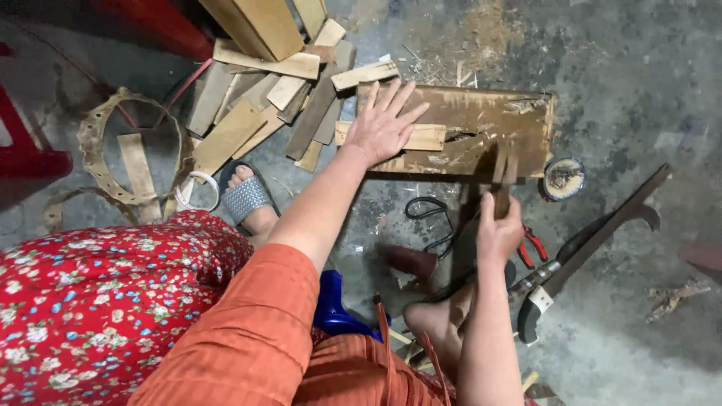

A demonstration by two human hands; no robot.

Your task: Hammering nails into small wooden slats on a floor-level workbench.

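left hand [382, 128] flat on the slat [421, 137], right hand [498, 231] gripping thin strips [502, 179], looks stiff, light, splintery, so hold mid-length

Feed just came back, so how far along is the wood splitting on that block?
Done: a heap of cut slats lies beside the wooden block. In hand: the left hand lies flat, pressing a slat on the block; the right hand grips a thin dark strip, blurred. Left: that slat looks uncut; the saw lies untouched.
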